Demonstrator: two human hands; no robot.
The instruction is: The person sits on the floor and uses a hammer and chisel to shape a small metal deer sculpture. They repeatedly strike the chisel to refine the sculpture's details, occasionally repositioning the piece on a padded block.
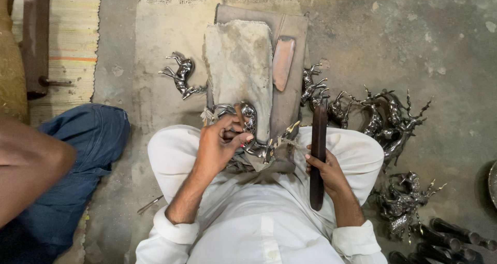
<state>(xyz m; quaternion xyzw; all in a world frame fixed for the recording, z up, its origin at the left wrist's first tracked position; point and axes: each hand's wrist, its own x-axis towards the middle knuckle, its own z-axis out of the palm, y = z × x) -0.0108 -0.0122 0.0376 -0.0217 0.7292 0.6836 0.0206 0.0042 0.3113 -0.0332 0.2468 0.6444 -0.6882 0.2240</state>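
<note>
hands on shiny silver metal deer figurine [254, 134] and long dark flat wooden bar [317, 155]
left hand [221, 145] grips figurine on grey cloth-wrapped block [240, 67]; right hand [326, 172] clasps bar (upright, beside lap).

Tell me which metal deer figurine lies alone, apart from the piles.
The deer figurine on the cloth mat, left of the padded block. The others crowd together right of the block; one sits under the left hand.

From my headcam I'm all in white: a loose white shirt [248, 227] with long sleeves rolled into thick cuffs, one at lower left [173, 232], one at lower right [354, 241]. Matching white trousers [171, 155] cover both knees mid-frame. Cloth's a bit creased, no markings.
</note>
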